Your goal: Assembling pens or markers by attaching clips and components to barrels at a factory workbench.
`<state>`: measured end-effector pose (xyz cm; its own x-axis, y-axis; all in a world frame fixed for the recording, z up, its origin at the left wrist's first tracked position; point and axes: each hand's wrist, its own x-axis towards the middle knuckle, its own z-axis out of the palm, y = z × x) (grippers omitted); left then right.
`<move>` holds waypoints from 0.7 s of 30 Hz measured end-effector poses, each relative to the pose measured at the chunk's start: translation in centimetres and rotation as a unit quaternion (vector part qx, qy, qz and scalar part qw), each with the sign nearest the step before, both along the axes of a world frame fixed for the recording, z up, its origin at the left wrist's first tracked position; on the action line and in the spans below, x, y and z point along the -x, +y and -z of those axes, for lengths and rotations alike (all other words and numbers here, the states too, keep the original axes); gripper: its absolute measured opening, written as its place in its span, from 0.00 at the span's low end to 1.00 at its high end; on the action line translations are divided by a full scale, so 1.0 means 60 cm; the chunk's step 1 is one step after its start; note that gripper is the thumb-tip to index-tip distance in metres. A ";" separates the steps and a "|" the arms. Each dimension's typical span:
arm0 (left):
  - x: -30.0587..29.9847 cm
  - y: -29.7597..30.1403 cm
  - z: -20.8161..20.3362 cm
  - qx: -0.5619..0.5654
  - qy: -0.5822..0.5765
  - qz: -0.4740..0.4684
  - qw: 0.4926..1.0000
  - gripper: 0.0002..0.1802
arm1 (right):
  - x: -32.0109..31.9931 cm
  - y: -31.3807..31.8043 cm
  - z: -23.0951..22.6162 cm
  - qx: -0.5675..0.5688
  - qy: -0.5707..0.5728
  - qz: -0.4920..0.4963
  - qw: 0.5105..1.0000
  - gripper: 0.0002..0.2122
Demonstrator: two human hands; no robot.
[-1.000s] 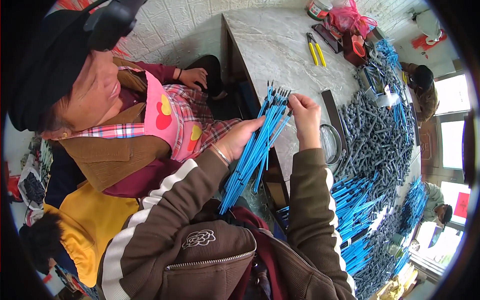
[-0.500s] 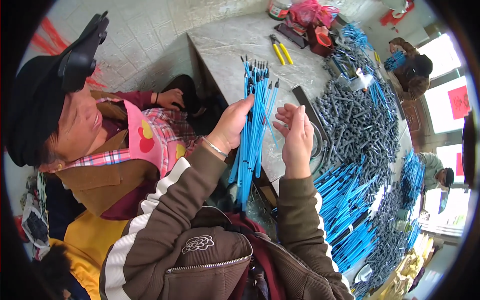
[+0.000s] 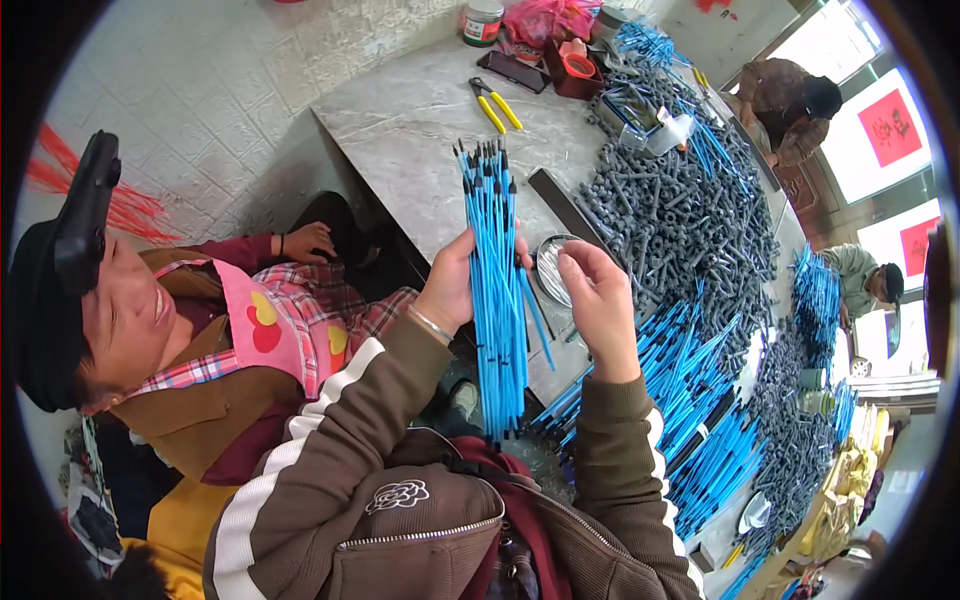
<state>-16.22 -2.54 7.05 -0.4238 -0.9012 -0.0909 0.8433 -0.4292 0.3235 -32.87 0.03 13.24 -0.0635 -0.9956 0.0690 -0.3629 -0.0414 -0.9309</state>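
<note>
While the left hand grips an upright bundle of blue rods above the counter edge, its fingers wrap the bundle's middle. The right hand sits just beside the bundle, fingers curled loosely and holding nothing visible. Loose blue rods and grey parts cover the counter to the right.

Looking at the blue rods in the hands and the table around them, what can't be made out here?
Head view, the only one:
- Lower ends of the bundle of blue rods: lost behind the brown sleeve.
- Left hand: its fingers are behind the bundle, so the grip is hidden.
- Right hand: whether its fingers pinch a rod is too small to tell.
- Grey parts: individual shapes too small.
- Table: far end cut off by the fisheye rim.
</note>
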 end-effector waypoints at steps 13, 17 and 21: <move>0.022 0.051 0.004 -0.027 -0.244 -0.052 0.968 0.16 | -0.039 -0.036 0.018 -0.031 -0.109 -0.037 0.993 0.16; 0.023 0.054 0.019 -0.008 -0.303 -0.071 0.950 0.15 | -0.065 -0.033 0.001 -0.050 -0.069 -0.048 0.995 0.17; 0.019 0.059 0.026 0.001 -0.335 -0.052 0.941 0.16 | -0.066 -0.032 0.008 -0.072 -0.089 -0.034 0.993 0.18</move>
